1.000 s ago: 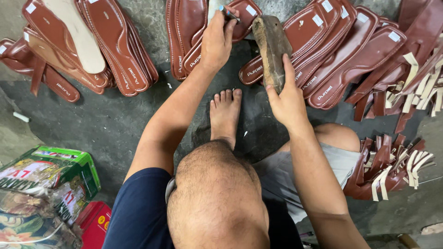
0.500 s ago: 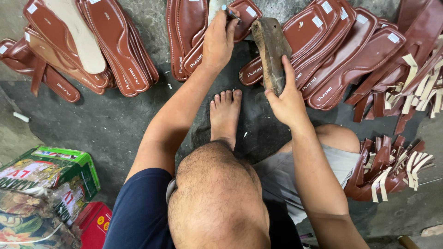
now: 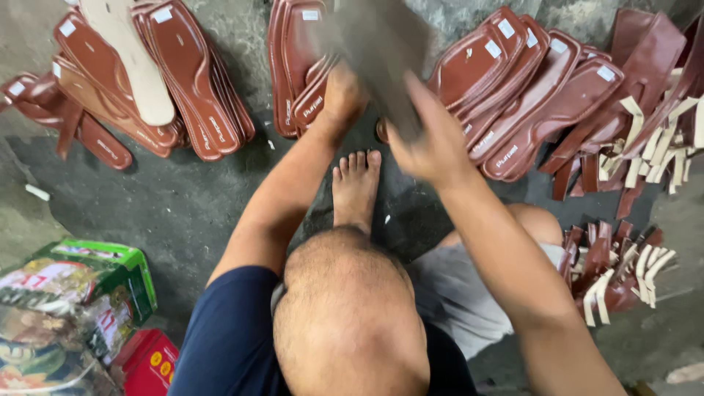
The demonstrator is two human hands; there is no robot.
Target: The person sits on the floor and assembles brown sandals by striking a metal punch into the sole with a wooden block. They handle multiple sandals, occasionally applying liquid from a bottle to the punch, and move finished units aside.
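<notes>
A blurred grey sole is gripped by both the left hand and right hand, above stacked brown insoles already laid out, straps unattached.

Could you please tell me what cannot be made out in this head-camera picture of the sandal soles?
- Sole in the right hand: motion-blurred, its surface unreadable.
- Left hand: whether its fingers hold anything is hidden by the hand and the blur.
- Strap pile: cut off by the right edge.
- Packets, lower left: cut off by the frame edge.
- Lap and second leg: hidden behind the person's head.
</notes>
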